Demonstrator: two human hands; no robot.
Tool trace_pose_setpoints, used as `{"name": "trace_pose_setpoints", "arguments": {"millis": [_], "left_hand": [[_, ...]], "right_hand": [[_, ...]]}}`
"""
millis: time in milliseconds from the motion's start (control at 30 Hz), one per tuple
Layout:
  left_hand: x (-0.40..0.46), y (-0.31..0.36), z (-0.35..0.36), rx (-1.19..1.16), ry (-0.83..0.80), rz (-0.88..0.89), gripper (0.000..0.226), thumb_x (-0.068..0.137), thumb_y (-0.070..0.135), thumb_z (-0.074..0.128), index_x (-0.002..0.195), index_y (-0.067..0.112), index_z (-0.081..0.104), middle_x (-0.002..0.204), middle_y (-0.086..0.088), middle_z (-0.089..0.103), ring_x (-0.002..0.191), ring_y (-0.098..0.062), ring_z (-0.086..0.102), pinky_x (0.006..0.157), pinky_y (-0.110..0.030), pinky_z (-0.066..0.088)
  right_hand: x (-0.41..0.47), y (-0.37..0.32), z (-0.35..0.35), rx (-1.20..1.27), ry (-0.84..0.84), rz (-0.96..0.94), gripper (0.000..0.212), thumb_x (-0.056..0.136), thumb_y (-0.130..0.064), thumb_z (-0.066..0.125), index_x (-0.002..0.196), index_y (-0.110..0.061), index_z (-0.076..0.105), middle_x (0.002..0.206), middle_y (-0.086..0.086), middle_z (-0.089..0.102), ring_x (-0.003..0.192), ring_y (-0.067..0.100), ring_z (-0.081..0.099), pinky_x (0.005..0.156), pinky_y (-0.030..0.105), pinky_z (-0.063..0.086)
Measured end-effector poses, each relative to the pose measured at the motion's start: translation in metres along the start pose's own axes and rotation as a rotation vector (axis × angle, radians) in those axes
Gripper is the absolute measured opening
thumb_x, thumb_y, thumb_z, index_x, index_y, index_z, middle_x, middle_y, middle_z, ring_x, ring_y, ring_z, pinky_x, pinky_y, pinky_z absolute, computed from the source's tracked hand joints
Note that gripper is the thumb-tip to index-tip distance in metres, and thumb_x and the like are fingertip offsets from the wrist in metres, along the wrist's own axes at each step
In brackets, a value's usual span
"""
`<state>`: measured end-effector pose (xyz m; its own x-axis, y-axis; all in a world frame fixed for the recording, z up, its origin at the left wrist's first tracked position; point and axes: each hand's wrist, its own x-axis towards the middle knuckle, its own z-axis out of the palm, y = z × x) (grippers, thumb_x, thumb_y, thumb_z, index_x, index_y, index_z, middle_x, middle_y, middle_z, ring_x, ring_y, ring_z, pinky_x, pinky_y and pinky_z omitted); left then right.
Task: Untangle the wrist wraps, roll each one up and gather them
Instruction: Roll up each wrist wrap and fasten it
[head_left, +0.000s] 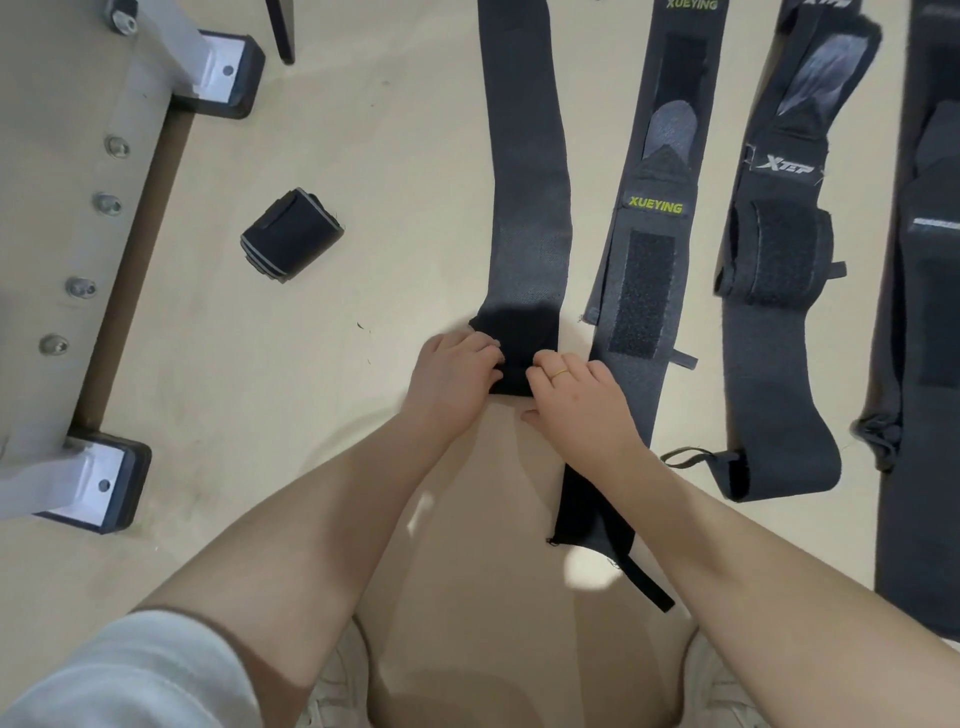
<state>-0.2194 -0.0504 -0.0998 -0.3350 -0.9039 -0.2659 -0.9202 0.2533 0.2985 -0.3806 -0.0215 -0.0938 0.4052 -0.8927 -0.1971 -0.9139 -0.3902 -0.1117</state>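
Several dark wrist wraps lie stretched out on the beige floor. The leftmost plain wrap (524, 171) runs away from me, and its near end is folded into a small roll (514, 338). My left hand (449, 376) and my right hand (576, 400) grip that roll from either side, fingers curled over it. To the right lie a wrap marked XUEYING (649, 249), a wrap marked XTEP (774, 291) and one more wrap (930, 312) at the right edge. A finished rolled wrap (291, 236) sits apart on the floor to the left.
A grey metal frame (62, 218) with bolts and black feet stands along the left side. A thin dark leg (280, 31) stands at the top. My knees and shoes show at the bottom of the view.
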Motion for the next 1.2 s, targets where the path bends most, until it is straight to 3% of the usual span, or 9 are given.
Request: {"name": "trace_pose_setpoints", "arguments": {"millis": [133, 200, 300, 433, 767, 900, 967, 1067, 1200], "left_hand": [[0.004, 0.0, -0.001, -0.035, 0.11, -0.009, 0.019, 0.092, 0.019, 0.054, 0.109, 0.015, 0.063, 0.108, -0.001, 0.065, 0.11, -0.026, 0.052, 0.091, -0.032, 0.031], [0.01, 0.001, -0.004, -0.067, 0.124, 0.0, 0.02, 0.091, 0.02, 0.05, 0.096, 0.013, 0.069, 0.098, -0.003, 0.067, 0.101, -0.028, 0.057, 0.086, -0.034, 0.033], [0.017, -0.004, -0.006, -0.047, 0.107, 0.039, 0.033, 0.085, 0.029, 0.043, 0.078, 0.013, 0.071, 0.08, -0.002, 0.068, 0.084, -0.026, 0.066, 0.08, -0.029, 0.032], [0.01, -0.008, -0.005, -0.092, 0.068, 0.054, 0.036, 0.083, 0.037, 0.063, 0.108, 0.011, 0.061, 0.104, -0.002, 0.067, 0.104, -0.024, 0.06, 0.093, -0.032, 0.03], [-0.02, 0.011, -0.014, -0.033, -0.093, 0.039, 0.03, 0.1, 0.023, 0.041, 0.127, 0.011, 0.045, 0.12, -0.004, 0.056, 0.102, -0.025, 0.052, 0.069, -0.022, 0.017], [-0.054, 0.009, 0.0, -0.027, -0.159, 0.036, 0.028, 0.099, 0.021, 0.043, 0.123, 0.009, 0.049, 0.116, -0.006, 0.057, 0.1, -0.026, 0.055, 0.085, -0.029, 0.032], [-0.063, 0.01, 0.01, -0.129, -0.099, -0.007, 0.026, 0.096, 0.02, 0.049, 0.117, 0.006, 0.054, 0.109, -0.006, 0.057, 0.092, -0.026, 0.058, 0.078, -0.031, 0.038], [-0.061, 0.015, 0.005, -0.288, -0.019, -0.2, 0.025, 0.096, 0.027, 0.047, 0.114, 0.011, 0.052, 0.086, 0.014, 0.049, 0.07, -0.004, 0.048, 0.061, -0.008, 0.035], [-0.046, 0.01, 0.001, -0.198, -0.103, -0.174, 0.029, 0.099, 0.023, 0.043, 0.12, 0.008, 0.054, 0.119, 0.001, 0.045, 0.086, -0.012, 0.046, 0.064, -0.015, 0.024]], "right_hand": [[0.011, 0.01, 0.0, -0.094, 0.06, -0.064, 0.015, 0.067, -0.007, 0.064, 0.08, -0.012, 0.069, 0.097, 0.007, 0.067, 0.077, 0.024, 0.062, 0.061, 0.027, 0.044], [0.02, 0.011, -0.004, -0.062, 0.02, 0.021, 0.017, 0.066, -0.009, 0.07, 0.083, -0.015, 0.07, 0.089, 0.004, 0.065, 0.076, 0.023, 0.061, 0.06, 0.026, 0.04], [0.028, 0.012, -0.004, 0.029, -0.064, 0.116, 0.023, 0.085, -0.014, 0.063, 0.108, -0.016, 0.064, 0.105, 0.006, 0.057, 0.095, 0.026, 0.053, 0.07, 0.031, 0.029], [0.04, 0.018, -0.01, 0.193, -0.065, 0.185, 0.03, 0.1, -0.021, 0.041, 0.129, -0.017, 0.042, 0.118, 0.006, 0.057, 0.11, 0.027, 0.051, 0.084, 0.037, 0.036], [0.015, 0.0, -0.011, 0.441, -0.192, 0.368, 0.019, 0.098, -0.022, 0.046, 0.116, -0.021, 0.053, 0.107, 0.008, 0.059, 0.097, 0.024, 0.055, 0.079, 0.036, 0.049], [-0.012, -0.019, -0.012, 0.436, -0.252, 0.376, 0.022, 0.097, -0.026, 0.048, 0.117, -0.023, 0.056, 0.114, 0.004, 0.053, 0.109, 0.022, 0.045, 0.083, 0.036, 0.047], [-0.016, -0.023, -0.011, 0.382, -0.199, 0.374, 0.019, 0.096, -0.024, 0.051, 0.113, -0.021, 0.059, 0.115, 0.002, 0.05, 0.107, 0.021, 0.043, 0.079, 0.033, 0.046], [-0.015, -0.028, -0.012, 0.179, -0.077, 0.198, 0.013, 0.076, -0.007, 0.068, 0.086, -0.013, 0.061, 0.095, 0.005, 0.055, 0.083, 0.022, 0.051, 0.059, 0.03, 0.035], [-0.016, -0.023, -0.009, -0.017, -0.027, 0.001, 0.032, 0.052, -0.026, 0.089, 0.064, -0.014, 0.062, 0.072, 0.002, 0.061, 0.059, 0.021, 0.057, 0.049, 0.024, 0.036]]}}
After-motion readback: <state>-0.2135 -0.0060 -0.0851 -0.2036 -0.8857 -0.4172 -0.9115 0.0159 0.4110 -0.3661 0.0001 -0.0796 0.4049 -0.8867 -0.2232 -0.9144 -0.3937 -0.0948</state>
